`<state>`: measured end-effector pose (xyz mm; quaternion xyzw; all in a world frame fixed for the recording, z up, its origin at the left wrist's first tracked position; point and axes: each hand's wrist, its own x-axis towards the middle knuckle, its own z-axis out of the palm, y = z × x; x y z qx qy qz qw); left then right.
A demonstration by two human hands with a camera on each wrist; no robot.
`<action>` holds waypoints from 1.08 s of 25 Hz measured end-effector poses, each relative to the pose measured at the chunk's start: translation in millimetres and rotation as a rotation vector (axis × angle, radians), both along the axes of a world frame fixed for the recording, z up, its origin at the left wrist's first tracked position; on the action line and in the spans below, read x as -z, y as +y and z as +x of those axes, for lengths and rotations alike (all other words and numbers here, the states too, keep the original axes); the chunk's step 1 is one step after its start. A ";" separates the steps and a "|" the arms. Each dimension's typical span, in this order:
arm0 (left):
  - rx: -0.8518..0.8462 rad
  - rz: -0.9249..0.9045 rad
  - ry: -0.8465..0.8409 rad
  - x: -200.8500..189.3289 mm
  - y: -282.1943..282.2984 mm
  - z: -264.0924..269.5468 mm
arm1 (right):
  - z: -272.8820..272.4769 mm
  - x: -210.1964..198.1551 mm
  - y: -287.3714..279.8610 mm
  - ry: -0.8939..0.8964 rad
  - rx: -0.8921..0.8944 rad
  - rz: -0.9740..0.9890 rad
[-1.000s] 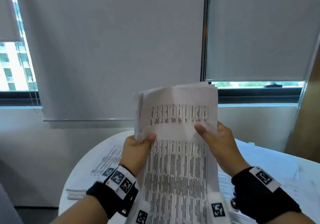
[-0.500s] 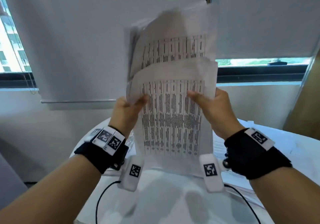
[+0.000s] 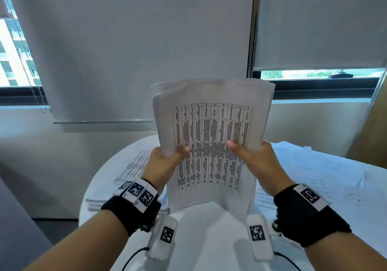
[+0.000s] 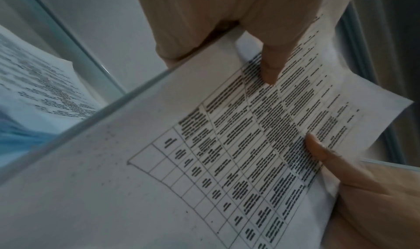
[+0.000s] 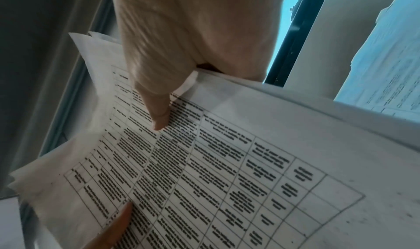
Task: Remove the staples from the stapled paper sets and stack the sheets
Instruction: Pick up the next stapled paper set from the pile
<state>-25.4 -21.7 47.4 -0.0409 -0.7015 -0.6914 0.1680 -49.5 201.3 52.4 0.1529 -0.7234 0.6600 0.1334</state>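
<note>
A sheaf of printed sheets (image 3: pixel 211 128) with a black-lined table on the front page stands upright over the white table. Its lower edge is down at the table top. My left hand (image 3: pixel 178 152) grips the sheaf's left side, thumb on the front page and fingers behind. My right hand (image 3: pixel 237 148) grips the right side the same way. In the left wrist view, my left thumb (image 4: pixel 270 64) presses the printed page (image 4: pixel 204 163). The right wrist view has the right thumb (image 5: pixel 156 112) on the page (image 5: pixel 227 172). No staple shows.
The round white table (image 3: pixel 209 239) carries a stack of printed paper (image 3: pixel 129 170) at the left and loose spread sheets (image 3: pixel 314 170) at the right. A wall with drawn window blinds (image 3: pixel 146 40) stands close behind. A brown panel (image 3: pixel 372 140) is at the far right.
Both hands lifted the sheaf high, with one page riding above the rest. They have brought it back down, and the sheets' top edges now lie nearly level.
</note>
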 end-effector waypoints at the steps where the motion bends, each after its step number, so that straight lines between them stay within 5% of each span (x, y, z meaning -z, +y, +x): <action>1: -0.004 -0.006 0.000 -0.5 1.0 -1.1 | -1.1 -0.4 -0.3 -0.012 0.003 -0.002; 9: 0.149 0.021 -0.021 -8.6 -2.8 -6.2 | -1.6 -19.8 17.5 -0.077 -0.129 -0.068; 14: 0.013 -0.058 -0.057 -1.5 0.6 -9.5 | -5.6 -15.8 14.5 -0.083 -0.075 -0.047; 16: 0.002 -0.177 -0.027 -15.9 -6.7 -12.8 | -5.0 -34.8 20.6 0.055 0.111 -0.039; 19: 0.041 -0.479 0.050 -35.9 -16.4 -15.7 | 8.4 -73.4 34.4 0.428 0.412 0.304; 22: 0.095 -0.769 0.097 -53.9 -7.3 -7.2 | 20.5 -100.9 37.6 0.455 0.243 0.699; 24: 0.110 -0.865 0.116 -61.1 -5.1 -1.3 | 22.8 -96.8 33.9 0.284 0.008 0.605; 27: 0.137 -0.870 0.018 -55.3 -24.4 7.0 | 22.6 -73.1 44.2 0.249 0.077 0.366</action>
